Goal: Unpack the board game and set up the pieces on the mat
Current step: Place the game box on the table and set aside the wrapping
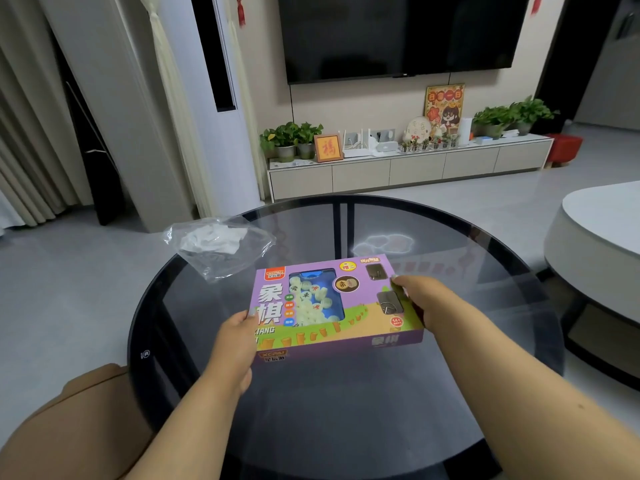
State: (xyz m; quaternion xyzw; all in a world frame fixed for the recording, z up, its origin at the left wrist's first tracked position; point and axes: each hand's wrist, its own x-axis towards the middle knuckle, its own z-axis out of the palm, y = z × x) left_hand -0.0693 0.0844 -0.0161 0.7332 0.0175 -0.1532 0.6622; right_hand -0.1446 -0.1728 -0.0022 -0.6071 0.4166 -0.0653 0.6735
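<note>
A purple board game box [349,317] with a clear window lies over the round dark glass table [346,393]. Pale round pieces [308,299] show through the window, loose inside a blue tray. My left hand [233,344] grips the box's near left corner, thumb on the top face. My right hand [420,299] grips the right end, fingers curled over the top edge. The box is closed. No mat is in view.
A crumpled clear plastic bag [218,244] lies on the table's far left rim. A white low table [599,237] stands to the right. A TV cabinet [408,168] with plants lines the far wall. My knee in tan cloth [69,427] is at the lower left.
</note>
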